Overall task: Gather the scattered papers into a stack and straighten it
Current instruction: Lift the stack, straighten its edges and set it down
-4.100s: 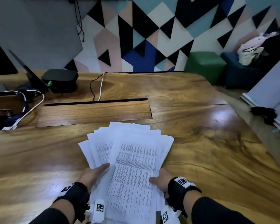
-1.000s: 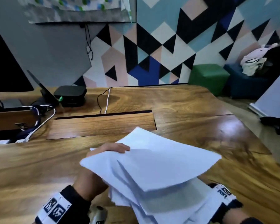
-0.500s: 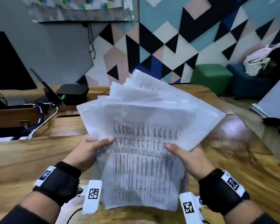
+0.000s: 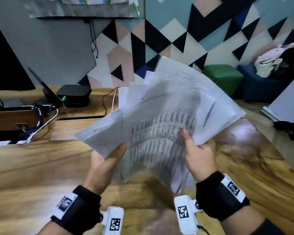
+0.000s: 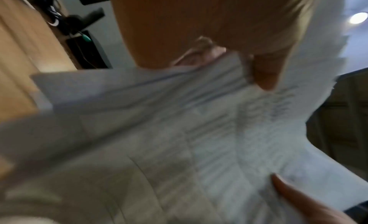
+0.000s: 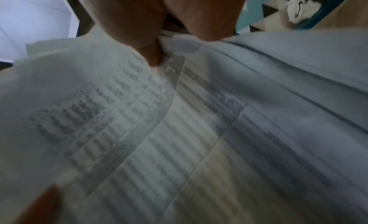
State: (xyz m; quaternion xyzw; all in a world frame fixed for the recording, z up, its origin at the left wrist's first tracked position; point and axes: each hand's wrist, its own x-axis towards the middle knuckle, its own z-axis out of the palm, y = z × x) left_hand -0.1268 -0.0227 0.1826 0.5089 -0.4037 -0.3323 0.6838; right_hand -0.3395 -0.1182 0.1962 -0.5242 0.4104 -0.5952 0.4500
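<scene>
A loose, fanned bundle of white printed paper sheets [image 4: 159,119] is held up in the air above the glossy brown wooden table [image 4: 41,167], its edges uneven and splayed toward the upper right. The left hand [image 4: 105,160] pinches the bundle's lower left edge, thumb on the printed face and fingers hidden behind the sheets. The right hand [image 4: 199,155] pinches the right side the same way, thumb pressed on the front. Farther back on the table sit a flat black box [image 4: 73,94] and a tangle of white and dark cables [image 4: 41,116]. A green cube stool [image 4: 222,77] stands by the patterned wall.
</scene>
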